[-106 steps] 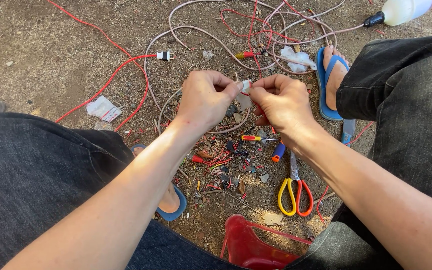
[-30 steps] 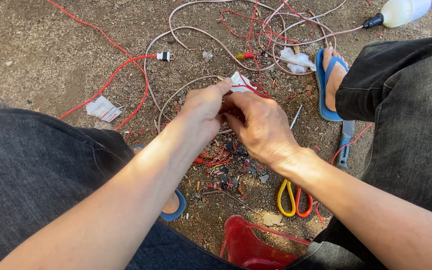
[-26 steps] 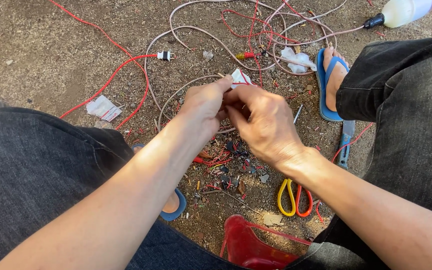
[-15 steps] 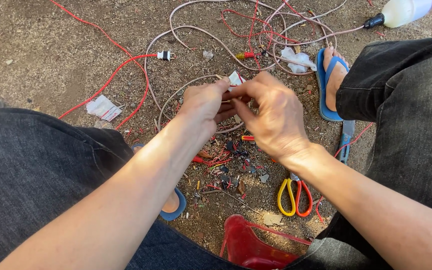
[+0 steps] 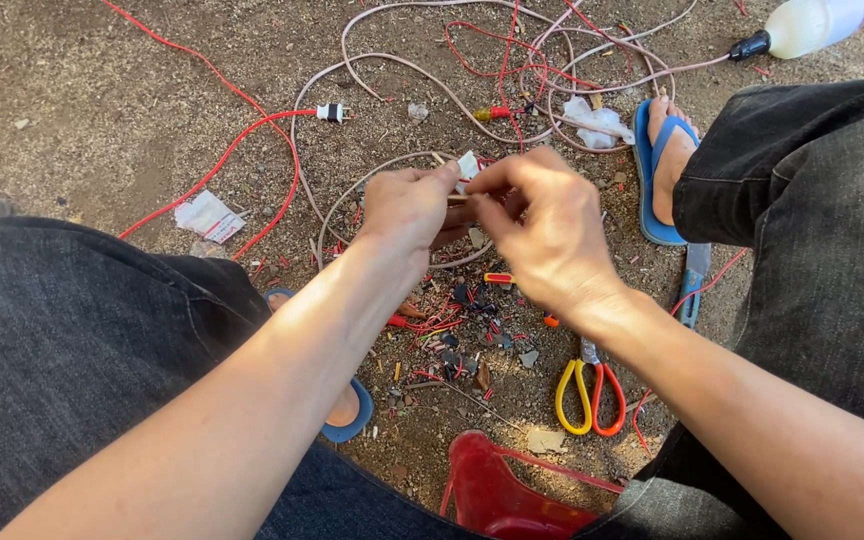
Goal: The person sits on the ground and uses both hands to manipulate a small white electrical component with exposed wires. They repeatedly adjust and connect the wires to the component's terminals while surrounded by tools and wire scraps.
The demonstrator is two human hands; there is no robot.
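Observation:
My left hand [image 5: 407,205] and my right hand [image 5: 542,225] meet above the dirt ground, fingertips pinched together on a small white connector [image 5: 468,165] with a thin wire end. The left thumb and forefinger grip it from the left; the right fingers close on it from the right. Beneath the hands lies a heap of red wire scraps and dark bits [image 5: 457,325]. A pale cable loop [image 5: 352,195] curves on the ground under the hands.
Yellow and red handled scissors [image 5: 592,395] lie below my right wrist. Red wire [image 5: 242,130] and pale cables [image 5: 402,65] sprawl across the ground. A white plug [image 5: 332,112], a white bottle [image 5: 807,25], a blue sandal [image 5: 657,170], a red plastic piece [image 5: 497,495] are nearby.
My right hand has shifted slightly right and up, with its fingers now pinching the connector from the side. The left hand stays almost still.

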